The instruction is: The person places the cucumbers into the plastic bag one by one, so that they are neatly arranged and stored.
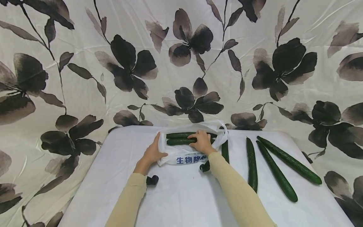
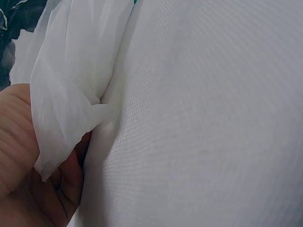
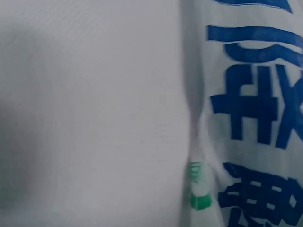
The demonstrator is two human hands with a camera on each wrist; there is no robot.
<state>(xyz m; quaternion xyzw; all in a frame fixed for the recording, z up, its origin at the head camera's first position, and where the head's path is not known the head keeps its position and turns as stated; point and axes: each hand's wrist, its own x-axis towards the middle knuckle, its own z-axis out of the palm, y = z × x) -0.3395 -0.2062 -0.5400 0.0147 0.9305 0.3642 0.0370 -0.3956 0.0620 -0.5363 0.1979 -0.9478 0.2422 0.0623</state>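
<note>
A white plastic bag [image 1: 181,160] with blue lettering lies near the far edge of the table. Two dark green cucumbers [image 1: 178,142] lie side by side across its opening, their right parts partly covered by my right hand [image 1: 202,142]. The fingers of that hand curl over the cucumbers. At the bag's left end, my left hand [image 1: 151,153] holds its edge, thumb pointing right. Thin film [image 2: 71,85] drapes over the left hand [image 2: 28,165] in the left wrist view, hiding part of the fingers. Only the printed bag [image 3: 251,104] and white cloth show in the right wrist view.
Right of the bag, one cucumber [image 1: 225,151] is partly hidden by my right forearm. Further right lie a straight cucumber [image 1: 251,164] and two slanting ones, a cucumber [image 1: 278,171] and a longer cucumber [image 1: 292,160]. A flowered curtain [image 1: 158,72] hangs behind the white-covered table [image 1: 175,201].
</note>
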